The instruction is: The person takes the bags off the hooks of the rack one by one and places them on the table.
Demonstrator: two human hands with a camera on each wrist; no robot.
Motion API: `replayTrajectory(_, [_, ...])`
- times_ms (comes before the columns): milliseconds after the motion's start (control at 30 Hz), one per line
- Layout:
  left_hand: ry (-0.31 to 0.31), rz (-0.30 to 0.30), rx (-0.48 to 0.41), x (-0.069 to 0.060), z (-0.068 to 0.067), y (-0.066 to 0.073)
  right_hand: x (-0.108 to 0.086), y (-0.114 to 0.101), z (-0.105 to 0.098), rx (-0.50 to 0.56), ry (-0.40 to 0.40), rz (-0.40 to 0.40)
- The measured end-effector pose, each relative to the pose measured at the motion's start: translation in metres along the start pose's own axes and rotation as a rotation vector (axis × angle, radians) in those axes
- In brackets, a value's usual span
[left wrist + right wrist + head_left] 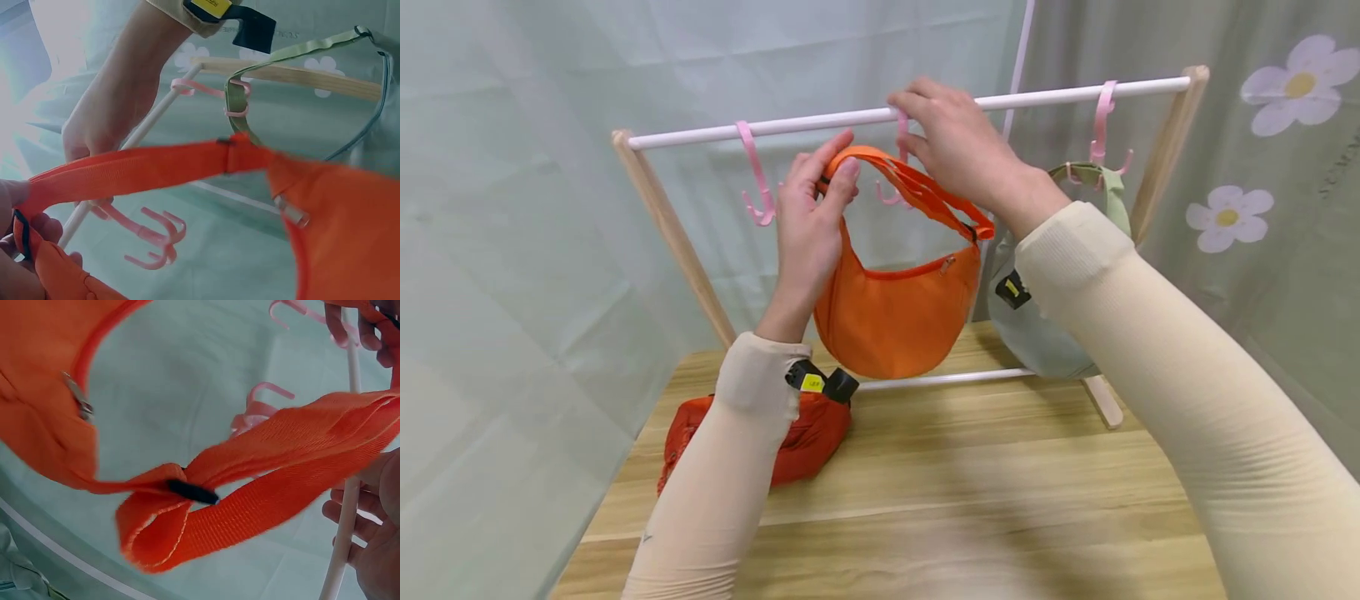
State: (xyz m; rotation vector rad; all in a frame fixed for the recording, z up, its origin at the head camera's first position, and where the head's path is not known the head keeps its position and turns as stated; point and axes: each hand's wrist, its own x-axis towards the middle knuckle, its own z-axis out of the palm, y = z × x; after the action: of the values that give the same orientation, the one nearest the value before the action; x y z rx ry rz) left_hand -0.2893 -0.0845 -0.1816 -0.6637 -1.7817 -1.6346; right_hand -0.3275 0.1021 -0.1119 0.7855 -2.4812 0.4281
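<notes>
First: Closest in, the left sleeve [722,483] crosses above a red bag [816,437] lying on the wooden table [1075,500]; past that, the left hand [808,208] has a snug thumb-and-finger pinch on the left end of the orange strap [137,178]!

Second: And below it hangs the orange bag [895,325], off the table, on the near side of the rail; a sound hold?

First: Sound enough, one would judge, but it carries from one end; the right end droops into a fold by the black slider [192,492], so a lift nearer mid-strap should level the bag and spread the loop!

Second: Up to the right hand [958,146]; fingers curled about the white rail [820,124], right at the top of the middle pink hook [150,235]; whether they pinch the hook too, nobody can tell!

First: A good place for them; a loose hook could slide or swivel at a nudge, so steady fingers and a slow approach look wise; the prongs [170,250] hang clear of the strap, so its underside would need to come square to them!

Second: Farther off, the pale green bag [1045,333] hangs from the right pink hook [1101,125], just behind the right sleeve [1180,375]; a dropped elbow might bump it; behind everything, the flowered curtain [1292,275]!
</notes>
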Motion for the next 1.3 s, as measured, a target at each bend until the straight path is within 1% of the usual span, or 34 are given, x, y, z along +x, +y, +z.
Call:
replayTrajectory(100, [-0.022, 0.002, 0.005, -0.001, 0.0, 0.0, -0.001, 0.002, 0.0, 0.004, 0.011, -0.004])
replayTrajectory(167, [-0.041, -0.01, 0.014, -0.002, 0.0, -0.001, -0.002, 0.003, 0.001, 0.004, 0.018, -0.004])
replayTrajectory(300, [-0.104, -0.022, 0.046, -0.007, -0.001, 0.001, -0.004, 0.004, 0.003, 0.001, 0.035, -0.01])
replayTrajectory(400, [-0.149, -0.016, 0.057, -0.01, -0.002, 0.002, -0.007, 0.006, 0.003, -0.013, 0.055, -0.031])
replayTrajectory(467, [-0.161, -0.014, 0.047, -0.011, -0.003, 0.003, -0.01, 0.007, 0.003, -0.022, 0.067, -0.04])
replayTrajectory(533, [-0.168, -0.015, 0.038, -0.012, -0.003, 0.003, -0.017, 0.008, 0.002, -0.01, 0.091, -0.027])
replayTrajectory(600, [-0.176, -0.016, 0.04, -0.012, -0.005, 0.003, -0.029, 0.008, 0.002, 0.048, 0.148, -0.007])
replayTrajectory(700, [-0.2, -0.025, 0.067, -0.012, -0.008, 0.003, -0.06, 0.012, 0.007, 0.219, 0.283, 0.026])
replayTrajectory(767, [-0.217, -0.035, 0.094, -0.012, -0.009, 0.002, -0.085, 0.02, 0.016, 0.343, 0.361, 0.036])
replayTrajectory(833, [-0.232, -0.044, 0.115, -0.012, -0.01, 0.001, -0.109, 0.029, 0.029, 0.444, 0.392, 0.061])
replayTrajectory(900, [-0.242, -0.048, 0.122, -0.012, -0.011, 0.001, -0.128, 0.037, 0.043, 0.532, 0.375, 0.094])
replayTrajectory(1000, [-0.261, -0.048, 0.125, -0.013, -0.012, 0.0, -0.15, 0.044, 0.066, 0.654, 0.295, 0.151])
replayTrajectory(1067, [-0.271, -0.049, 0.118, -0.013, -0.013, 0.0, -0.162, 0.048, 0.081, 0.711, 0.22, 0.193])
replayTrajectory(1167, [-0.283, -0.054, 0.119, -0.015, -0.013, 0.0, -0.174, 0.052, 0.102, 0.767, 0.077, 0.265])
replayTrajectory(1233, [-0.29, -0.058, 0.123, -0.016, -0.014, 0.0, -0.179, 0.054, 0.114, 0.797, -0.014, 0.303])
replayTrajectory(1300, [-0.295, -0.063, 0.133, -0.017, -0.015, -0.001, -0.182, 0.054, 0.125, 0.829, -0.071, 0.336])
